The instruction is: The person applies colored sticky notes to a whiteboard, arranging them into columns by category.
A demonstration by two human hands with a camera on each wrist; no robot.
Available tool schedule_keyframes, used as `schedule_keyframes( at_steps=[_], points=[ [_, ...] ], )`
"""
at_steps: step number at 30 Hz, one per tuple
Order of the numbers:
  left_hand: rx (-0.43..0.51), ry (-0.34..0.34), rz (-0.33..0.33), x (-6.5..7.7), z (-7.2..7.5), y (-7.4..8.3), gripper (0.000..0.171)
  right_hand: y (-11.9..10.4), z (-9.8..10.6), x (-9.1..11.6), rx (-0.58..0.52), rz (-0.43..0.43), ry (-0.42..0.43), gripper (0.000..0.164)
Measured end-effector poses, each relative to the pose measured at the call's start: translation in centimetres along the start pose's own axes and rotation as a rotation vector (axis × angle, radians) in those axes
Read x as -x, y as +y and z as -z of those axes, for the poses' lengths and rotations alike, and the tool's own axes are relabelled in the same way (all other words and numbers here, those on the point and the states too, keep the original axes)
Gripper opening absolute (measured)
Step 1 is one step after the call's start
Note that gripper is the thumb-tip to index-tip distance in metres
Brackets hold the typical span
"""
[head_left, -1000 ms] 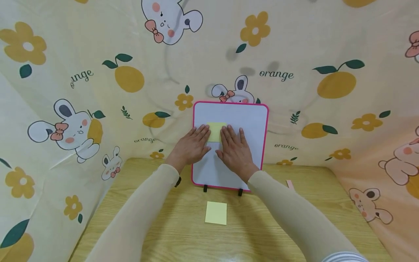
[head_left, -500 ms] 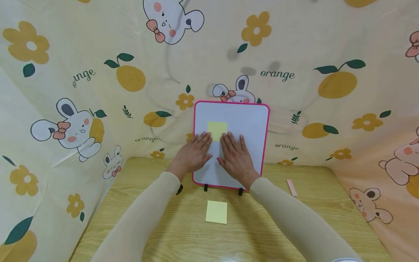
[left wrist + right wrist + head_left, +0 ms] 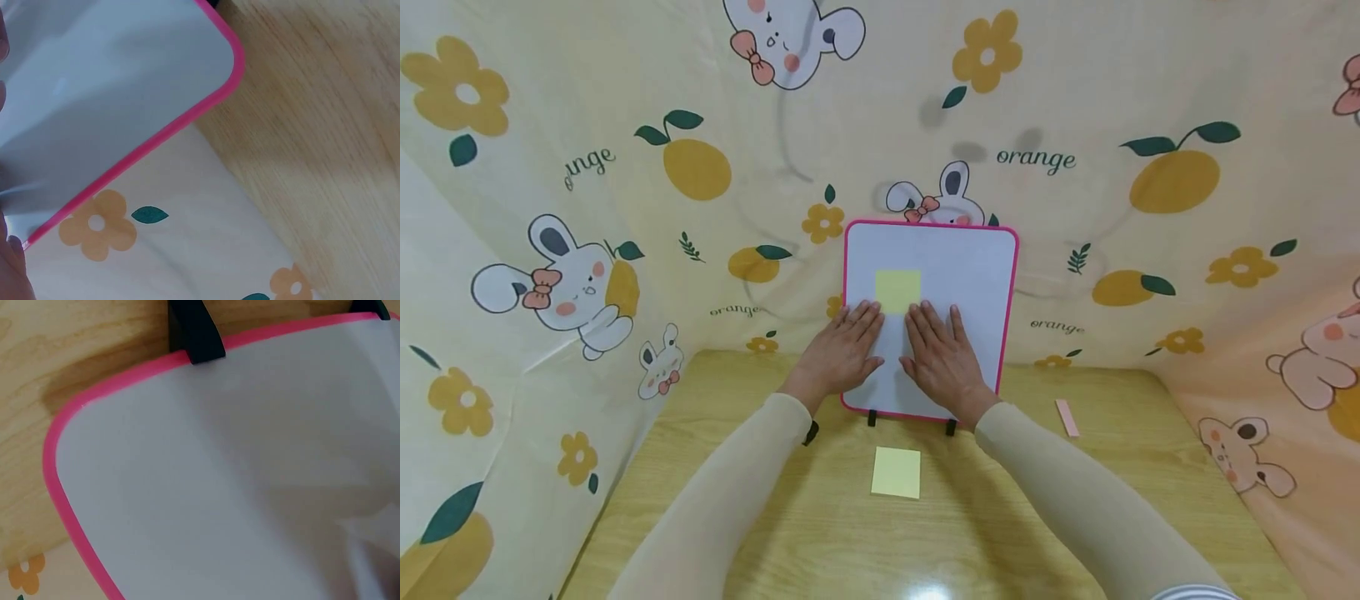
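A small whiteboard (image 3: 958, 275) with a pink rim leans upright in the head view, its lower edge on black stand feet (image 3: 951, 427). On its upper left part sits a yellow sticky note (image 3: 898, 290). My left hand (image 3: 842, 348) lies with straight fingers over the board's left side, fingertips at the note's lower left corner. My right hand (image 3: 943, 350) lies flat-fingered right of the middle, fingertips by the note's lower right corner. In the left wrist view only a few fingertips show at the left edge. The right wrist view shows the board's lower corner (image 3: 87, 425).
In front of the board, a yellow sticky note pad (image 3: 896, 472) lies on the wooden table (image 3: 850, 542). A narrow pink strip (image 3: 1067, 418) rests to the right. Behind stands a cream patterned cloth backdrop (image 3: 880, 100) with rabbits and oranges.
Both hands slid a little down the board, off the sides of the sticky note to its lower corners, then stayed there. The note kept its place; the head view tilted slightly.
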State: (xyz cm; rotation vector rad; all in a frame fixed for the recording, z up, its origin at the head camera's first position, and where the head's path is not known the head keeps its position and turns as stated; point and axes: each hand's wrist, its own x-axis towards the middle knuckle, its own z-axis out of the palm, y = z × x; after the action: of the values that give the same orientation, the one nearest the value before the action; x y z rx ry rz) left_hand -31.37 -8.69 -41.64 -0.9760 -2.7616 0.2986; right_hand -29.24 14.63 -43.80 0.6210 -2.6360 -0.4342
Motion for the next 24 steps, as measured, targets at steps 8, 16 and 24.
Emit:
schedule_keyframes(
  at_steps=[8,16,24],
  points=[
    [0.04,-0.007,0.01,1.0,-0.3,0.4,0.078,-0.6,-0.4,1.1,-0.004,0.033,0.04,0.072],
    [0.194,0.02,0.05,4.0,-1.1,1.7,0.076,-2.7,-0.5,3.4,-0.154,0.014,0.115,0.061],
    [0.39,0.071,0.089,8.7,-3.0,5.6,0.07,-4.8,-1.5,7.7,-0.284,0.028,0.169,0.056]
  ],
)
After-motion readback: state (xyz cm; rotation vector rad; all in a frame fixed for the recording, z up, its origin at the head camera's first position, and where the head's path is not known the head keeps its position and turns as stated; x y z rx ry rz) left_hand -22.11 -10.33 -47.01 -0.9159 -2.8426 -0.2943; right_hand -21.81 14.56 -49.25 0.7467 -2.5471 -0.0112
